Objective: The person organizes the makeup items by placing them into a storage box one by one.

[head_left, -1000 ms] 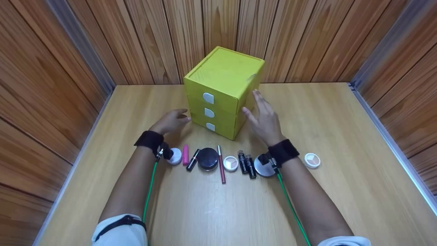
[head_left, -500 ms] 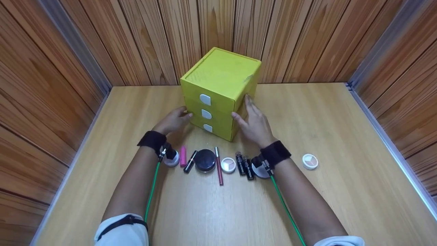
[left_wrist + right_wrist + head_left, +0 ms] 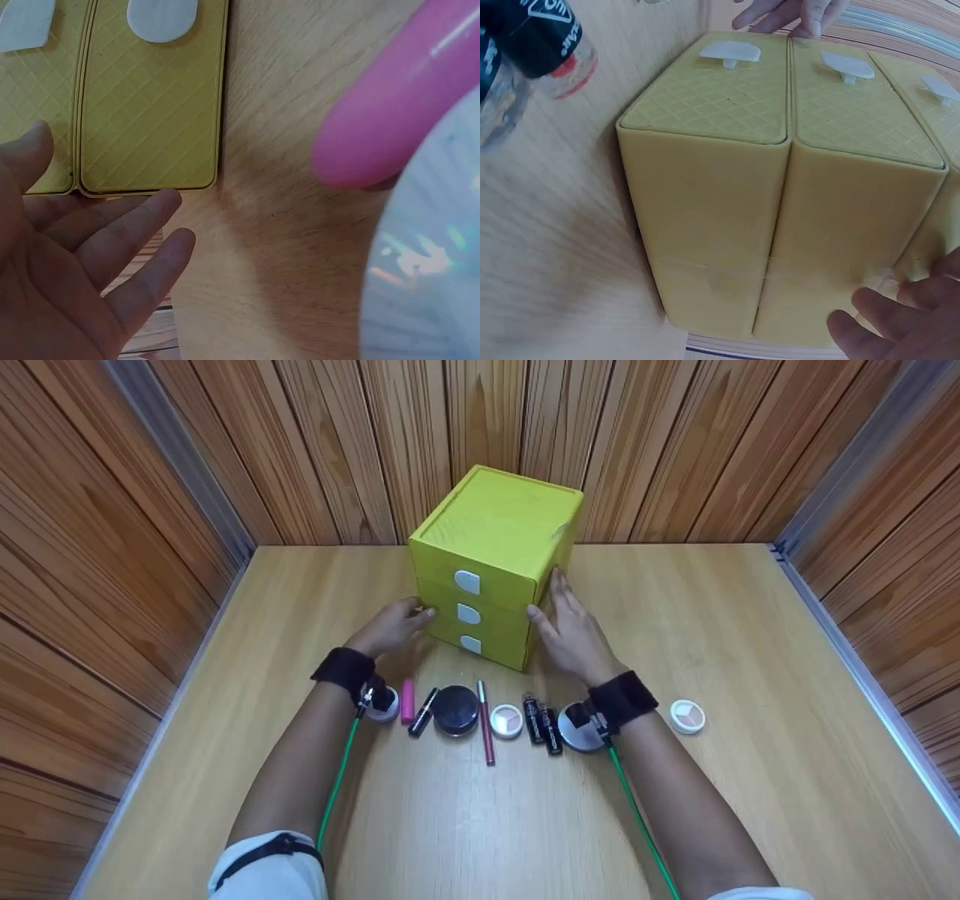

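A yellow box with three stacked drawers [image 3: 480,547] stands at the back middle, turned at an angle. White tab handles [image 3: 469,613] mark its front, and every drawer is pushed in. My left hand [image 3: 394,626] is at the box's left side, thumb by the front edge; the left wrist view shows its fingers [image 3: 124,232] extended along that side. On the right side, my right hand [image 3: 576,637] lies with outstretched fingers, the thumb near the front corner. The right wrist view has those fingers [image 3: 885,319] against the box wall.
Cosmetics form a row before the box: pink tube [image 3: 407,701], black tube [image 3: 424,712], dark round compact [image 3: 456,710], slim red pencil [image 3: 487,727], white round palette [image 3: 506,721], two black bottles [image 3: 541,724], and a silver disc [image 3: 579,735]. Another palette [image 3: 687,716] lies farther right. Wooden walls surround the table.
My right hand has moved left from beside the box onto its right side. My left hand has come slightly closer along the left side. The drawers look the same.
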Demonstrator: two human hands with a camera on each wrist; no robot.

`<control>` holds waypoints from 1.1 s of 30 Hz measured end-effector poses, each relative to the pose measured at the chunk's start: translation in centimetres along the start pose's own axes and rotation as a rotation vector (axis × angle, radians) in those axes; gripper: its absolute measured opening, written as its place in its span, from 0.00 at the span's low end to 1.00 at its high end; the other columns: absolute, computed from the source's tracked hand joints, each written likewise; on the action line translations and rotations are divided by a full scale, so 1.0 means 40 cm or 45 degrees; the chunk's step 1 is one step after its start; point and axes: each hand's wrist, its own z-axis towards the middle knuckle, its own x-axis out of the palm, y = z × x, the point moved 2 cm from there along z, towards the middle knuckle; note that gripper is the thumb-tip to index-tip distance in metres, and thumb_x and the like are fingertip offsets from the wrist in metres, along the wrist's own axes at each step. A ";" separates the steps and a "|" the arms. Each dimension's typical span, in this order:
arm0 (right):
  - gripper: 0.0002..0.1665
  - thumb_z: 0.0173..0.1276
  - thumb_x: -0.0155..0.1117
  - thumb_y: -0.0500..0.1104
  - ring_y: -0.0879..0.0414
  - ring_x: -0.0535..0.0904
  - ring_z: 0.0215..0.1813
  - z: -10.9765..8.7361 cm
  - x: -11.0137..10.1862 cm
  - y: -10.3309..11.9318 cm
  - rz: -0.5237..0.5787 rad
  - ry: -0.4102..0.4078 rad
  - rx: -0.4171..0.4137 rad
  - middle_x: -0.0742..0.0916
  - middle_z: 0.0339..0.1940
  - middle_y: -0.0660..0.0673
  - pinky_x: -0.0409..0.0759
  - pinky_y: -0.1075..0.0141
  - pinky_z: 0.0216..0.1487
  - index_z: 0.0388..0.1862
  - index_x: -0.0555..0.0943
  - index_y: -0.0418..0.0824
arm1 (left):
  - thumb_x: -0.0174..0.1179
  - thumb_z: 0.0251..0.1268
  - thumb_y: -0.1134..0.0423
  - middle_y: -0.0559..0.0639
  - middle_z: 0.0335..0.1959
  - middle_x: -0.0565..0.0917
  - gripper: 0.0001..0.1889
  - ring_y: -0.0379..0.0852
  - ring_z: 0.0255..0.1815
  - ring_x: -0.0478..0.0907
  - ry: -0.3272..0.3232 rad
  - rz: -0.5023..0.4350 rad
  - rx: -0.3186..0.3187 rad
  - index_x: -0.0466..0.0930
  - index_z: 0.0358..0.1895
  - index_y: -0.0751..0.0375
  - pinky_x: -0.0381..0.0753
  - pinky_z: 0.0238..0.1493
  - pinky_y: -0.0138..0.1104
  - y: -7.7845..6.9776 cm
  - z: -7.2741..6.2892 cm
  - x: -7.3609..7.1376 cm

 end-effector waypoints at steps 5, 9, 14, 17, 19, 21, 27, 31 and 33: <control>0.47 0.76 0.30 0.68 0.42 0.48 0.76 -0.014 -0.020 -0.024 0.020 0.031 -0.026 0.44 0.79 0.41 0.48 0.50 0.74 0.79 0.34 0.40 | 0.43 0.79 0.48 0.62 0.58 0.78 0.28 0.56 0.60 0.74 0.009 0.022 0.053 0.70 0.65 0.70 0.71 0.62 0.45 -0.024 -0.012 0.016; 0.44 0.78 0.29 0.65 0.44 0.46 0.77 -0.029 -0.031 -0.047 0.082 0.011 -0.055 0.45 0.79 0.42 0.47 0.52 0.74 0.79 0.35 0.40 | 0.41 0.78 0.43 0.61 0.54 0.80 0.30 0.57 0.55 0.77 0.009 0.087 0.048 0.75 0.61 0.68 0.74 0.58 0.46 -0.046 -0.022 0.032; 0.40 0.80 0.30 0.61 0.44 0.49 0.77 -0.040 -0.047 -0.071 0.160 -0.052 -0.089 0.51 0.78 0.39 0.47 0.53 0.75 0.79 0.40 0.42 | 0.37 0.77 0.39 0.62 0.48 0.83 0.33 0.59 0.50 0.79 0.029 0.200 0.059 0.79 0.53 0.66 0.77 0.51 0.46 -0.076 -0.030 0.055; 0.38 0.80 0.31 0.60 0.43 0.50 0.76 -0.045 -0.057 -0.085 0.198 -0.063 -0.093 0.54 0.78 0.39 0.48 0.54 0.74 0.80 0.42 0.42 | 0.36 0.77 0.39 0.64 0.46 0.83 0.34 0.58 0.48 0.79 0.046 0.251 0.066 0.80 0.51 0.66 0.77 0.50 0.45 -0.093 -0.035 0.070; 0.37 0.80 0.31 0.59 0.43 0.52 0.76 -0.049 -0.064 -0.094 0.223 -0.061 -0.086 0.56 0.78 0.39 0.49 0.54 0.74 0.80 0.44 0.42 | 0.36 0.77 0.39 0.63 0.46 0.83 0.34 0.55 0.46 0.79 0.048 0.293 0.075 0.81 0.49 0.67 0.77 0.49 0.45 -0.103 -0.039 0.081; 0.37 0.80 0.31 0.59 0.44 0.53 0.75 -0.053 -0.071 -0.104 0.256 -0.056 -0.066 0.57 0.77 0.39 0.51 0.54 0.74 0.80 0.46 0.42 | 0.36 0.77 0.39 0.61 0.43 0.83 0.34 0.52 0.41 0.79 0.042 0.332 0.075 0.82 0.46 0.67 0.77 0.46 0.43 -0.114 -0.043 0.090; 0.35 0.80 0.32 0.59 0.45 0.60 0.73 -0.060 -0.097 -0.135 0.388 -0.026 -0.032 0.62 0.76 0.41 0.62 0.49 0.69 0.80 0.48 0.48 | 0.36 0.76 0.38 0.51 0.24 0.72 0.34 0.47 0.25 0.71 0.068 0.390 0.066 0.78 0.33 0.66 0.73 0.30 0.40 -0.142 -0.050 0.120; 0.32 0.82 0.32 0.55 0.45 0.66 0.69 -0.054 -0.108 -0.152 0.451 -0.015 -0.033 0.69 0.72 0.39 0.70 0.47 0.63 0.80 0.51 0.49 | 0.36 0.77 0.40 0.49 0.26 0.75 0.32 0.47 0.29 0.74 0.052 0.448 0.075 0.79 0.34 0.64 0.75 0.33 0.39 -0.158 -0.045 0.133; 0.31 0.82 0.31 0.54 0.44 0.68 0.68 -0.049 -0.112 -0.161 0.462 -0.021 -0.034 0.70 0.71 0.38 0.71 0.46 0.62 0.80 0.51 0.49 | 0.37 0.78 0.41 0.50 0.26 0.75 0.32 0.48 0.30 0.74 0.042 0.467 0.068 0.80 0.36 0.65 0.75 0.34 0.40 -0.164 -0.038 0.139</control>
